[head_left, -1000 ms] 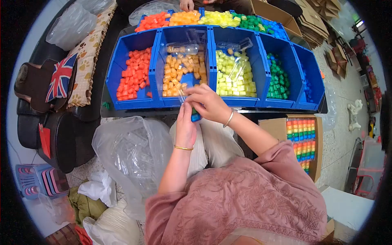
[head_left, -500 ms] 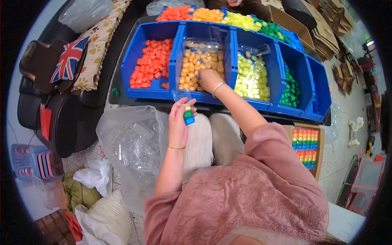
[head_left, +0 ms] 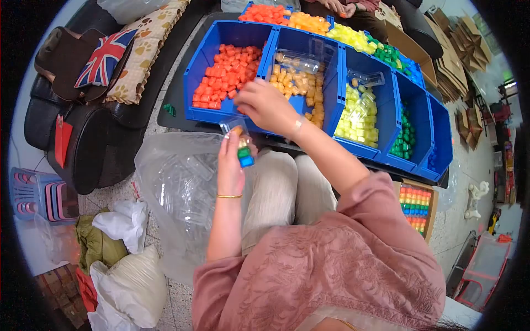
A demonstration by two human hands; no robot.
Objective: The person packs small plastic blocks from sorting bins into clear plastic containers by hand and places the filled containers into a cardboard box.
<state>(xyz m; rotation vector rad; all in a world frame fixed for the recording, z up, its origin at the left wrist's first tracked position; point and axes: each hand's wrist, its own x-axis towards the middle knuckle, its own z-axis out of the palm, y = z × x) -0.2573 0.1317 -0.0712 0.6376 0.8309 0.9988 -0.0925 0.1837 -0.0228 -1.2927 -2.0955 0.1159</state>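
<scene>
My left hand point(head_left: 231, 165) is closed around a narrow clear plastic box point(head_left: 227, 127), held upright in front of the bins. Inside it a blue cube point(head_left: 246, 161), a green cube point(head_left: 244, 151) and yellow and orange pieces show in a column. My right hand point(head_left: 268, 107) hovers over the divider between two bins, its bent fingers pointing at the front corner of the bin of red cubes point(head_left: 226, 71). Motion blurs those fingertips, so whether anything is in them is unclear. Right of it lie orange cubes point(head_left: 301, 83), with an empty clear box point(head_left: 298, 59) above them.
Further bins hold yellow cubes point(head_left: 356, 118), green cubes point(head_left: 406, 132) and blue cubes. A bag of clear boxes point(head_left: 185, 193) stands left of my legs. At right, a carton point(head_left: 433, 212) holds filled rainbow rows. Across the table are another person's hands point(head_left: 337, 7).
My right hand has left the orange cubes and moved left to the edge of the red bin. An orange piece now shows above the yellow one in the box. The view has shifted slightly.
</scene>
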